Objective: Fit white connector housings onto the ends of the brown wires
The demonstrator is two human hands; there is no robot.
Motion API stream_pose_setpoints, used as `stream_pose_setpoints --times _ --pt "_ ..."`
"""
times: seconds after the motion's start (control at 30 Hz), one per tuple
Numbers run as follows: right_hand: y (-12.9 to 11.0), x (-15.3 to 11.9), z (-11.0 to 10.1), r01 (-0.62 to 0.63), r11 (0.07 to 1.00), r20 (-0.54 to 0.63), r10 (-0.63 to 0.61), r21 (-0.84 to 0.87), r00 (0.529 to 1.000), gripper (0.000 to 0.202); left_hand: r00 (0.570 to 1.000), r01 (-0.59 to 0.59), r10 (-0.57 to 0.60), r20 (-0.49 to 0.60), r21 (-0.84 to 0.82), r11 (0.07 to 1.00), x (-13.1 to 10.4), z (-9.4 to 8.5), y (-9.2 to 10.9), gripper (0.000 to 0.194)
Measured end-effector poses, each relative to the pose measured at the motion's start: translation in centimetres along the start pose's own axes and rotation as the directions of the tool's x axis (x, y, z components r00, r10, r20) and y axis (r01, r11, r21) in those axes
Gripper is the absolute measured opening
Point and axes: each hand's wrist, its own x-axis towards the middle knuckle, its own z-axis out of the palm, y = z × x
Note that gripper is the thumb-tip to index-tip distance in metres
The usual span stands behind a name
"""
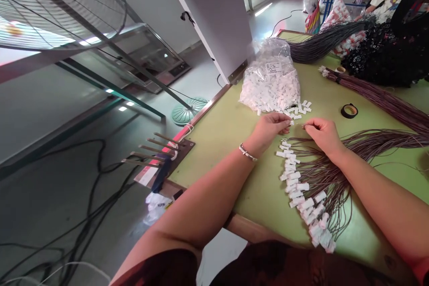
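Note:
My left hand [272, 126] pinches a small white plastic connector [291, 121] at the table's far side, just below a spill of loose white connectors [300, 108]. My right hand [322, 133] pinches the thin metal end of a brown wire [368, 139], its tip pointing at the connector a few centimetres away. Under both hands lies a fan of brown wires with white connectors fitted [303, 194], running toward the table's near edge. A silver bracelet sits on my left wrist.
A clear bag of white connectors [271, 81] stands behind the hands on the green table [234, 143]. A roll of black tape [349, 110] lies to the right, with wire bundles [378, 96] and black parts [385, 56] beyond. Another person sits far right. A floor fan and cables are left.

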Motion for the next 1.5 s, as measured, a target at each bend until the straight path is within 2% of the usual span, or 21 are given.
stream_pose_setpoints --times 0.2,0.33,0.47,0.63,0.73,0.83,0.97,1.07,1.2,1.37,1.5 --pt "0.1 -0.1 0.0 0.000 0.998 0.022 0.002 -0.058 1.000 0.015 0.998 0.025 -0.017 0.064 -0.124 0.992 -0.1 0.2 -0.2 0.011" --pt "0.0 -0.3 0.1 0.014 0.996 0.013 -0.012 -0.088 1.000 0.016 0.995 0.026 -0.016 0.096 -0.096 0.995 -0.3 0.2 -0.2 0.020" --pt "0.0 -0.3 0.1 0.019 0.994 0.013 -0.018 -0.111 1.000 0.016 0.995 0.025 -0.017 0.101 -0.084 0.996 -0.6 0.1 -0.1 0.021" --pt "0.3 0.0 -0.1 0.001 0.993 0.019 0.001 -0.114 1.000 0.016 0.989 0.110 -0.083 0.123 -0.228 0.968 -0.9 0.1 0.3 0.018" --pt "0.4 0.1 -0.1 -0.021 0.994 0.046 0.026 -0.110 0.999 0.016 0.983 0.150 -0.118 0.141 -0.246 0.957 -0.8 0.2 0.4 0.016" --pt "0.5 0.1 0.0 -0.008 0.991 0.089 0.020 -0.136 0.996 0.015 0.993 0.094 -0.084 0.081 -0.135 0.986 -0.7 0.4 0.0 0.013" --pt "0.5 -0.1 0.3 0.056 0.985 0.127 -0.035 -0.163 0.991 0.014 0.996 -0.087 0.090 -0.017 0.137 0.987 -0.6 1.5 -0.7 0.008" --pt "0.5 -0.2 0.3 0.094 0.983 0.157 -0.069 -0.156 0.985 0.016 0.982 -0.166 0.183 -0.054 0.226 0.960 -0.6 2.2 -1.1 0.003" --pt "0.6 -0.3 0.1 0.075 0.991 0.138 -0.060 -0.109 0.989 0.016 0.988 -0.132 0.141 -0.056 0.129 0.983 -0.5 2.3 -1.4 0.009" --pt "0.7 -0.4 0.1 0.101 0.982 0.105 -0.085 -0.157 0.991 0.012 0.995 -0.085 0.084 -0.061 -0.002 0.996 -0.4 2.1 -1.5 0.014" --pt "0.4 -0.6 0.2 0.138 0.969 0.116 -0.116 -0.203 0.986 0.012 0.995 -0.088 0.087 -0.046 -0.003 0.996 -0.4 2.0 -1.5 0.012"
